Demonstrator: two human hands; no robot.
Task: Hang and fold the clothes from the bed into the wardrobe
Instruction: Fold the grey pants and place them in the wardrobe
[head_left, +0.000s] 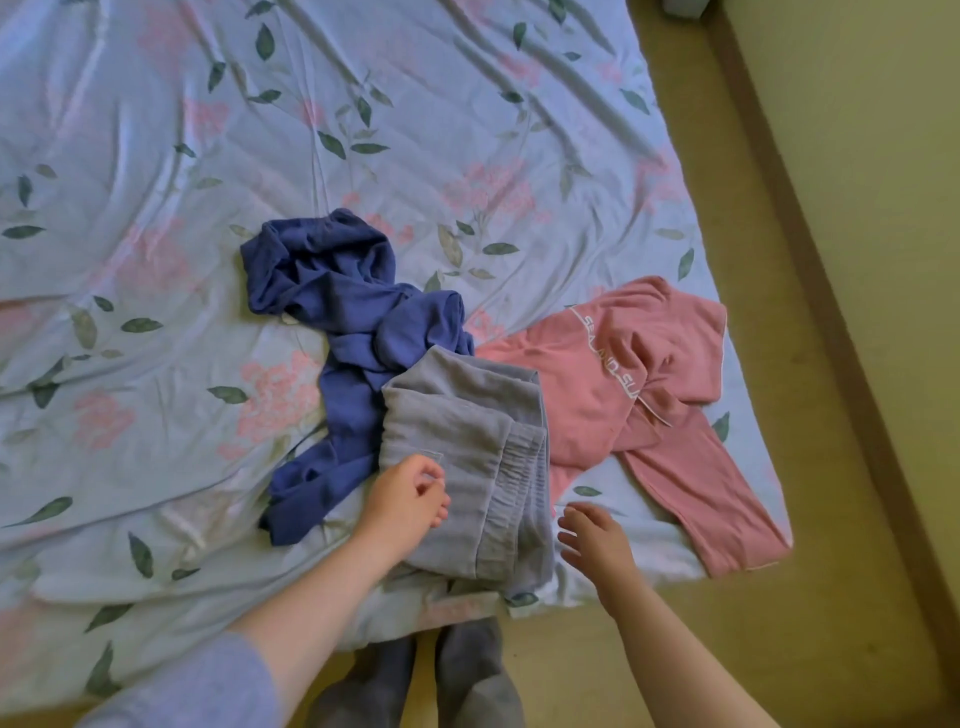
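**Both hands at the grey trousers, nothing gripped**

- Left hand (410, 499): arm reaches in from lower left, pale grey-blue sleeve (208, 691) pushed up the forearm. Hand sits on the near-left part of the folded pale grey ribbed trousers (457, 436). Fingers loosely curled, no fabric pinched as far as I can see.
- Right hand (597, 540): forearm comes in from lower right, palm down, fingers spread and relaxed, just right of the trousers' elastic waistband. Holds nothing. Can't tell whether it touches the sheet.
- Trousers lie near the bed's near edge on the light blue floral bedsheet (156, 156), overlapping the crumpled dark blue garment (337, 296) to their left.
- Pink top with white lettering (613, 374) lies to the right, near the bed corner.
- My grey-socked feet (467, 675) stand on the tan floor (779, 649).
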